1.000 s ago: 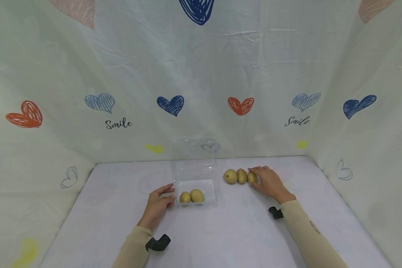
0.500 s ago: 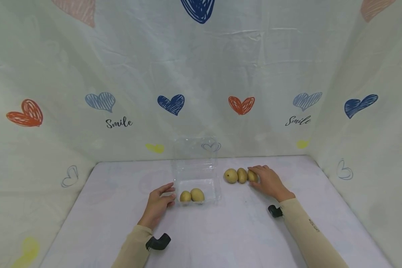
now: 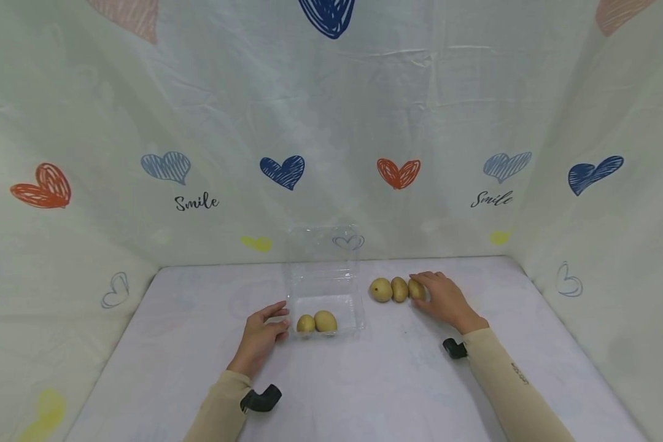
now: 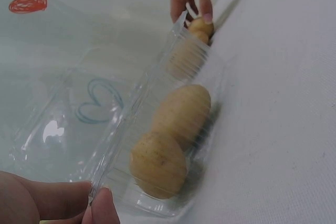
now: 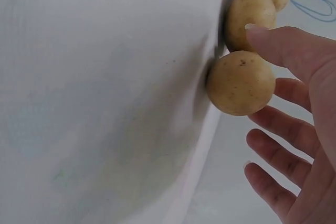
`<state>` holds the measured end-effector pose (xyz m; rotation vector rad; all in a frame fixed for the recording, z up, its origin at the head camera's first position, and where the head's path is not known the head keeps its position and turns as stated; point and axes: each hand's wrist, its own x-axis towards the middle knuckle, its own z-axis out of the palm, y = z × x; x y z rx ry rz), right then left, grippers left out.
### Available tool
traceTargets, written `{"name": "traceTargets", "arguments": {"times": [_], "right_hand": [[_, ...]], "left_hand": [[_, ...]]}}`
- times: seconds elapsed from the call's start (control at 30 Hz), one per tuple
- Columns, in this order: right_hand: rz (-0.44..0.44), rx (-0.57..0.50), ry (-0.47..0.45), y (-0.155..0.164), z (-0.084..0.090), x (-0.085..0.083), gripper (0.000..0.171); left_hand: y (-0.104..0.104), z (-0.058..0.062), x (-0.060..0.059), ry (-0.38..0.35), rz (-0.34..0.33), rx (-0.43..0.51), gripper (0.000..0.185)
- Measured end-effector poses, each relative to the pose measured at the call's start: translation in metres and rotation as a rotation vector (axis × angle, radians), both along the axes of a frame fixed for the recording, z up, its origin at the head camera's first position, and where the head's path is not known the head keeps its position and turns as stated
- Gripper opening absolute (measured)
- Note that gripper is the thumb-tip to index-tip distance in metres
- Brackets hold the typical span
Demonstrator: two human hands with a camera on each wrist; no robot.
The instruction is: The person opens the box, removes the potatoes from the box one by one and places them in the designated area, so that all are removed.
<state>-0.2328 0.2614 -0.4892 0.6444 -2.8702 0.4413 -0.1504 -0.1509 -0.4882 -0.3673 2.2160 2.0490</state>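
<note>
A clear plastic clamshell box (image 3: 349,307) stands with its lid raised. Two potatoes lie at its near side, a smaller potato (image 3: 306,324) and a larger potato (image 3: 326,321). With thumb and finger, my left hand (image 3: 258,341) pinches the box's left rim, as the left wrist view shows. Right of the box, three potatoes sit in a touching row: a round potato (image 3: 380,290), a middle potato (image 3: 399,290) and the rightmost potato (image 3: 416,290). My right hand (image 3: 446,302) holds the rightmost one between thumb and fingers; it still rests on the table.
A white-covered table (image 3: 364,380) carries everything. Behind it hangs a pale curtain (image 3: 331,123) printed with hearts and "Smile". Black camera mounts, a left mount (image 3: 261,399) and a right mount (image 3: 455,348), sit at the wrists.
Apart from a slight shift of the head view, none of the things has moved. Both hands keep their places.
</note>
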Motion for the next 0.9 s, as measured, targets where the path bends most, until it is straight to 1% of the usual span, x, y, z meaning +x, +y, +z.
{"name": "traceTargets", "arguments": {"times": [0.1, 0.27, 0.43, 0.63, 0.73, 0.9], "right_hand": [[0.005, 0.005, 0.015, -0.001, 0.003, 0.002, 0.059], [0.021, 0.012, 0.061, -0.006, 0.012, 0.009, 0.059], [0.048, 0.012, 0.106, -0.017, 0.023, 0.019, 0.062], [0.096, -0.005, 0.161, -0.033, 0.034, 0.027, 0.064], [0.110, 0.011, 0.163, -0.042, 0.037, 0.030, 0.066], [0.129, 0.031, 0.135, -0.058, 0.041, 0.036, 0.065]], "left_hand": [[0.000, -0.001, -0.001, 0.003, -0.001, 0.006, 0.050], [0.000, 0.000, 0.000, -0.007, 0.004, 0.005, 0.050], [0.001, 0.001, 0.000, 0.001, -0.001, 0.007, 0.050], [0.000, 0.001, 0.000, 0.000, -0.001, 0.009, 0.050], [0.000, 0.001, 0.001, -0.004, 0.002, 0.005, 0.050], [0.001, 0.002, 0.001, 0.003, 0.001, 0.008, 0.050]]}}
